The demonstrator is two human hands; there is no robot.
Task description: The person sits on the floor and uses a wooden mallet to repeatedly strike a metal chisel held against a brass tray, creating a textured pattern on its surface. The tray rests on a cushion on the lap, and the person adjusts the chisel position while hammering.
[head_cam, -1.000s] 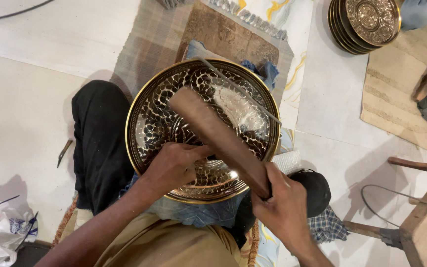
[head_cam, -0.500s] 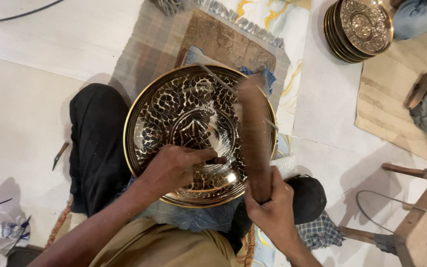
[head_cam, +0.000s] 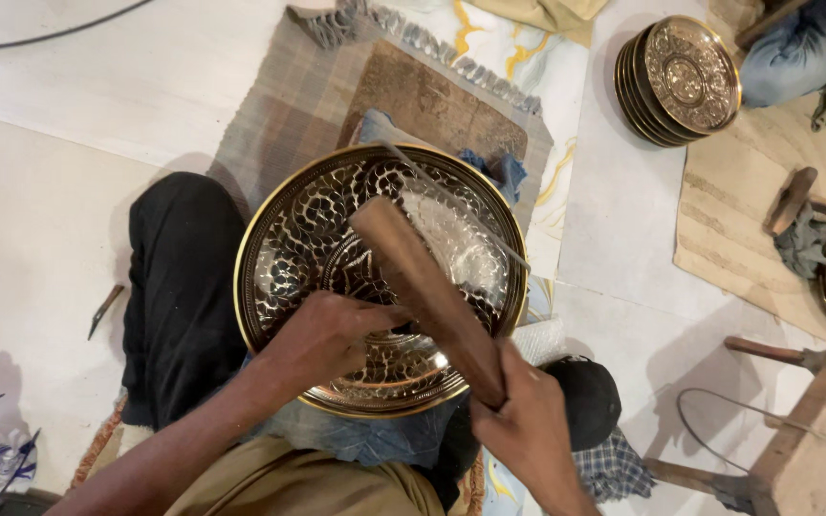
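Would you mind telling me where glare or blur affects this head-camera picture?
Head view: strong glare whitens the upper right of the engraved metal tray; the wooden mallet in the right hand is slightly blurred; the left hand is sharp; soft shadows fall leftwards on the pale floor.

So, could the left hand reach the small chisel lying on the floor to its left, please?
Probably yes: the left hand rests on the engraved tray, and only the person's dark-clothed knee lies between it and the chisel.

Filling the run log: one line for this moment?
left hand: on round engraved brass tray | right hand: gripping brown wooden mallet
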